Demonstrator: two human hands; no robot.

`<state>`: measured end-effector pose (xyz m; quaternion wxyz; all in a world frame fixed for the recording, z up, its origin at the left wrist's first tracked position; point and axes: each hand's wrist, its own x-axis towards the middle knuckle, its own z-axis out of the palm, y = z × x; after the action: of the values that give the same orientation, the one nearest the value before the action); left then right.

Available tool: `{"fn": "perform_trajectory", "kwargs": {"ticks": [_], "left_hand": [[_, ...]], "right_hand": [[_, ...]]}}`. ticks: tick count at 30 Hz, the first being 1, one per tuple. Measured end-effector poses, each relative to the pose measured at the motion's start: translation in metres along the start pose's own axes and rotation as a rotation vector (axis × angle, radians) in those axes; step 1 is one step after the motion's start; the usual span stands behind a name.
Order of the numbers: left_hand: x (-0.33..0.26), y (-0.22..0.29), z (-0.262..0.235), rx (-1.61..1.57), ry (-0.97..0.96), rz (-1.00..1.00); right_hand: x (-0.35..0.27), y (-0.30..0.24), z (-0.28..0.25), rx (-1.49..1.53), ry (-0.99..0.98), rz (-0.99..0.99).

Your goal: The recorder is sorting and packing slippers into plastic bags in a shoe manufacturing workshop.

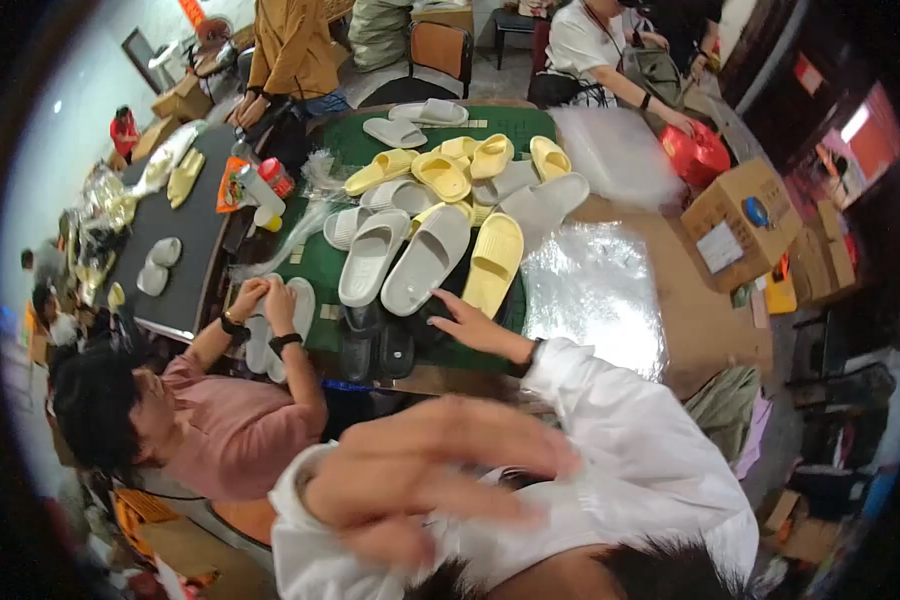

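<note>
My right hand (478, 326) reaches over the near edge of the table, fingers apart, its fingertips at the heel of a large grey slide slipper (426, 262). A second grey slipper (374, 258) lies left of it and a yellow slipper (494, 265) right of it. Below them sits a pair of black slippers (375, 345). Close in front of me my left hand (440, 470) is blurred by motion; its fingers look stretched out and apart, and I see nothing in them. Both my sleeves are white.
More yellow and grey slippers (442, 176) pile on the green table (345, 135). Clear plastic bags (610, 290) lie to the right, near a cardboard box (740, 225). A co-worker in pink (250, 430) has hands by grey slippers at left; another holds a red bag (694, 152).
</note>
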<state>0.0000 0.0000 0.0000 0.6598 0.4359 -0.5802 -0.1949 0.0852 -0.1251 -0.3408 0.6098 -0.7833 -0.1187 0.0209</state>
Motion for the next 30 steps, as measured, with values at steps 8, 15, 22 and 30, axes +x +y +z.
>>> {"fn": "perform_trajectory", "kwargs": {"ticks": [8, 15, 22, 30], "left_hand": [[0.002, 0.023, -0.053, 0.198, 0.127, 0.439], [-0.019, 0.053, -0.079, 0.474, 0.164, 0.681], [-0.043, 0.070, -0.096, 0.648, 0.174, 0.959], [-0.068, 0.079, -0.097, 0.782, 0.284, 1.280]], "right_hand": [[0.114, -0.007, 0.016, -0.591, 0.316, 0.410], [0.135, 0.003, 0.031, -0.667, 0.277, 0.378], [0.151, 0.021, 0.046, -0.849, 0.448, 0.377], [0.158, 0.022, 0.051, -0.989, 0.537, 0.398]]}}
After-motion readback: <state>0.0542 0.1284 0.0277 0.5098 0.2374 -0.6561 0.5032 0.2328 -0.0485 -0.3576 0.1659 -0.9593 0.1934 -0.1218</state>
